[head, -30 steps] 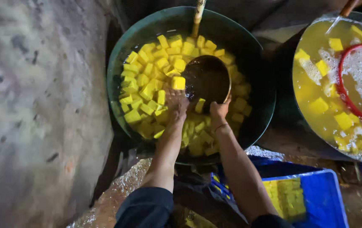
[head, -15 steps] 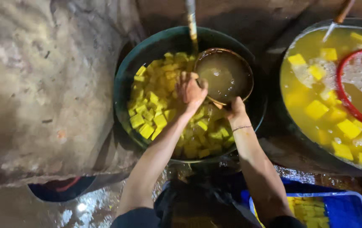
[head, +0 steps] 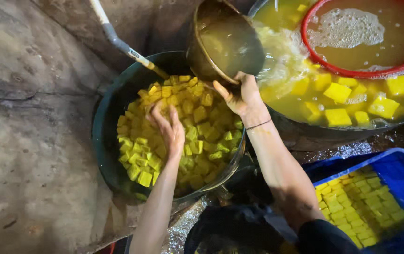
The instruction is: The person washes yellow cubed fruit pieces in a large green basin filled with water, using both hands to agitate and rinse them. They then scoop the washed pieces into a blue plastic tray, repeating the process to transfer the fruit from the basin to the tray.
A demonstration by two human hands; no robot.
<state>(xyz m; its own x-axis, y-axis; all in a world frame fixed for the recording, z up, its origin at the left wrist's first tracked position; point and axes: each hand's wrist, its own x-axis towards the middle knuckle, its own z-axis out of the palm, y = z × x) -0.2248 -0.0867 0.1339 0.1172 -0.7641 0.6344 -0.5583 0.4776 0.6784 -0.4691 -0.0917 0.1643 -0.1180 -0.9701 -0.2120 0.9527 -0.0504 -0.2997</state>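
Two hands are at work: my right hand [head: 242,96] grips the rim of a dark metal bowl [head: 225,42] full of murky yellow liquid, tilted between the dark green basin [head: 112,113] and the big vat [head: 315,127] on the right. My left hand [head: 168,129] lies open, fingers spread, on the heap of yellow cubes [head: 197,122] in that basin. A red basket [head: 352,73] floats in the vat, a pale hose [head: 117,40] reaches the basin's rim, and a blue crate [head: 399,174] of small cubes sits near my right arm.
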